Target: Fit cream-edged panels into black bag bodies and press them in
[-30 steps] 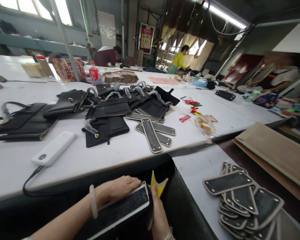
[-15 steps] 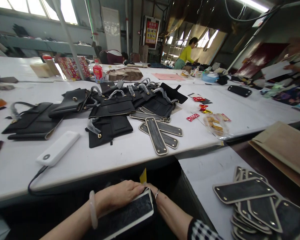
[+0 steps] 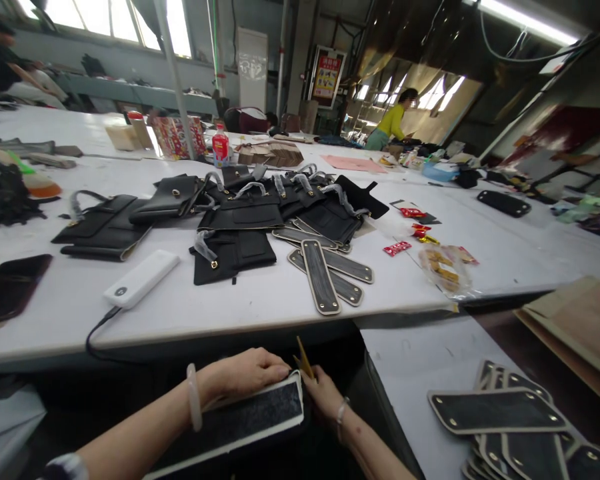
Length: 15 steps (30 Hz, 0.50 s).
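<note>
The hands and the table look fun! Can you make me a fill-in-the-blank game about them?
The left hand is on a black piece whose edge is coloured ____.
The hand holding the yellow piece is the ____ one.
The cable in the power bank is coloured ____.

Missing words: white; right; black.

The white tabletop carries black bags, loose dark strips, a white power bank, a red-labelled bottle, wrapped snacks and, at far left, what looks like a phone.
</note>
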Each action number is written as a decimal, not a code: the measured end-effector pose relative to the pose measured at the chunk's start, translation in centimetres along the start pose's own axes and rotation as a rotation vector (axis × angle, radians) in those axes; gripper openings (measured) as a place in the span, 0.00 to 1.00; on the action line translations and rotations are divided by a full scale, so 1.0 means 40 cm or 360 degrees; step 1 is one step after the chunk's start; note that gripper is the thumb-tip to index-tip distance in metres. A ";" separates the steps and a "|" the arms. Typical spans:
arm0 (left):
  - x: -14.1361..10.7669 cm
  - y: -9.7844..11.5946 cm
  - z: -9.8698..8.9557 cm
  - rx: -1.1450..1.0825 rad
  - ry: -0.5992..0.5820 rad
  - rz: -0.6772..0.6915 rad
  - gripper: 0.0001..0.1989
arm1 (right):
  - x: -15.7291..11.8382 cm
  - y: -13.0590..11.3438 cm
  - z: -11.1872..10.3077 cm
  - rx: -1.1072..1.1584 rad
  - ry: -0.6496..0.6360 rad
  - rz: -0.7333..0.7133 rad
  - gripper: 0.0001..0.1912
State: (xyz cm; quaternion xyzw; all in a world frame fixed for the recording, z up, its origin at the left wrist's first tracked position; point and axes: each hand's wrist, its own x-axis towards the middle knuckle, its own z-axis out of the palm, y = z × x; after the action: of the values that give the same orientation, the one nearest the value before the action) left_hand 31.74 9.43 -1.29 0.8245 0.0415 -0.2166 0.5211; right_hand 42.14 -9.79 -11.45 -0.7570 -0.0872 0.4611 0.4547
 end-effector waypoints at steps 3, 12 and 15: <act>-0.001 -0.005 -0.002 -0.0070 0.0048 -0.0073 0.21 | -0.092 -0.027 -0.130 -0.0004 -0.0314 0.0170 0.31; -0.004 0.000 0.006 -0.0178 0.0137 -0.0224 0.32 | -0.096 -0.164 -0.149 -0.0979 -0.0478 -0.0379 0.30; -0.006 -0.003 0.010 -0.0284 0.0135 -0.0196 0.40 | -0.055 -0.201 -0.134 -0.1309 -0.0066 -0.0719 0.27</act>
State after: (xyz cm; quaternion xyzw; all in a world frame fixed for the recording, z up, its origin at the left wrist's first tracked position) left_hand 31.37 9.19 -1.46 0.7792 0.1332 -0.2085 0.5758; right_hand 47.40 -9.67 -3.05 -0.8271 -0.4343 0.2927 0.2041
